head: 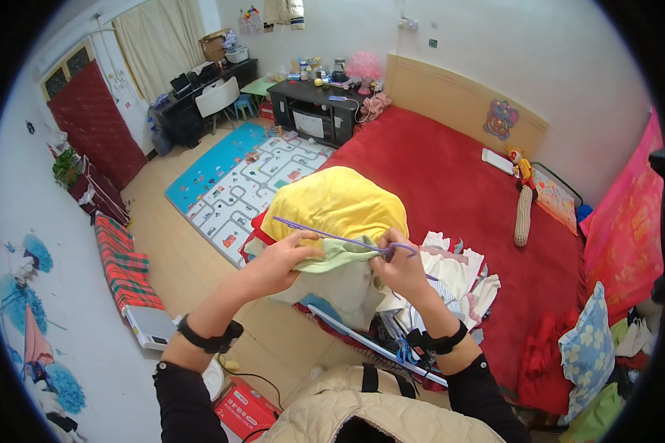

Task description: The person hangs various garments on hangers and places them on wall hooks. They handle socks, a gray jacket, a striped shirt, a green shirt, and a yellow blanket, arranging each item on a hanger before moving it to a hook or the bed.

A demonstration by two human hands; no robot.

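A purple clothes hanger (pixel 332 235) is held in my right hand (pixel 400 266), near its hook. My left hand (pixel 288 257) pinches the edge of a pale green garment (pixel 343 253), whose other end lies at my right fingers. The garment's body hangs low and white below my hands. Just beyond them a yellow cloth (pixel 338 199) is heaped at the near left of the bed. To the right of my right hand lies a pile of folded light clothes (pixel 449 271), with more hangers partly hidden by my right forearm.
A red-covered bed (pixel 454 183) spreads ahead and right. A white rail (pixel 366 340) runs along its near edge. A printed play mat (pixel 255 183) lies on the floor to the left. A red box (pixel 246 407) and a heater-like white appliance (pixel 148 326) stand lower left.
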